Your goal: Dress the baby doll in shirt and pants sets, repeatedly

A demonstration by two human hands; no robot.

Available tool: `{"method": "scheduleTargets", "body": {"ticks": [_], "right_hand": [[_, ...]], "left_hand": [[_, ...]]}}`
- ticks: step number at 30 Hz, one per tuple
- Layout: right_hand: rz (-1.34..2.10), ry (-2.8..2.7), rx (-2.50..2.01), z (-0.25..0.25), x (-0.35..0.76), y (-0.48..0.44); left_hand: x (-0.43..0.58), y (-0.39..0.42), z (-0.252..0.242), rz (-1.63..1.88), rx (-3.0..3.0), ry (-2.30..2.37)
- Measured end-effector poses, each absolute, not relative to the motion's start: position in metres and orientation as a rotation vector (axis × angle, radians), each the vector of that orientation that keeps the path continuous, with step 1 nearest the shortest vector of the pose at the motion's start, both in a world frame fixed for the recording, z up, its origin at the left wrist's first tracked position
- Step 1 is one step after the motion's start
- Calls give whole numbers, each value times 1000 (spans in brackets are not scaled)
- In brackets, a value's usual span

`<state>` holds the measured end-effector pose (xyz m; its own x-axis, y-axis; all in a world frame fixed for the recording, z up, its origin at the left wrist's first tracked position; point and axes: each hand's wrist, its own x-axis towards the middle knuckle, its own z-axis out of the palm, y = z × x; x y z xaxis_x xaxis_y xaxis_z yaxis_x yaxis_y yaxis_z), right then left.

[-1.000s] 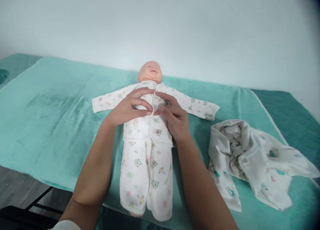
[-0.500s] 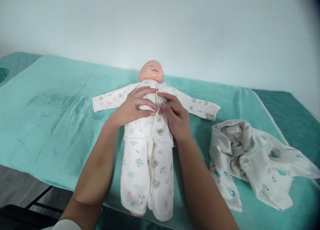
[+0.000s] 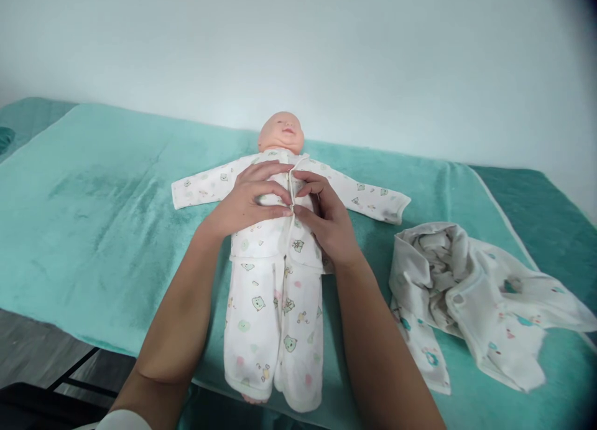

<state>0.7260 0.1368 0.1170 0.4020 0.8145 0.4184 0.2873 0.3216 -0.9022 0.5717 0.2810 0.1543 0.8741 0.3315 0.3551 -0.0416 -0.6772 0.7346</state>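
Note:
A baby doll (image 3: 280,133) lies on its back, dressed in a white printed baby shirt (image 3: 252,240) and matching trousers (image 3: 254,321). Both my hands meet at the shirt's front edge on the doll's chest. My left hand (image 3: 254,196) rests across the chest, its thumb and fingers pinching the edge. From the other side my right hand (image 3: 324,212) holds the same edge between thumb and curled fingers. A thin white strip of the edge stands up between the hands and runs towards the collar. My fingers partly hide the fastening there.
A crumpled white printed baby garment (image 3: 494,312) lies to the right of the doll. The green cloth (image 3: 116,231) covers the table, with a pale wall (image 3: 298,50) behind. At lower left are a grey floor (image 3: 28,343) and dark metal bars (image 3: 74,368).
My right thumb has moved slightly down along the shirt edge and its fingers have spread a little from it. My left hand has stayed almost still.

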Motion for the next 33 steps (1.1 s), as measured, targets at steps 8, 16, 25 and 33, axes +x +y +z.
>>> {"method": "scheduleTargets", "body": {"ticks": [8, 16, 25, 33], "right_hand": [[503, -1131, -1252, 118, 725, 137], [477, -1154, -1229, 116, 724, 137], [588, -1224, -1215, 122, 730, 130], [482, -1332, -1318, 121, 725, 132]], "left_hand": [[572, 278, 157, 607, 2241, 228], [573, 271, 159, 613, 2349, 266], [578, 267, 159, 658, 2409, 284], [578, 269, 156, 669, 2454, 282]]}}
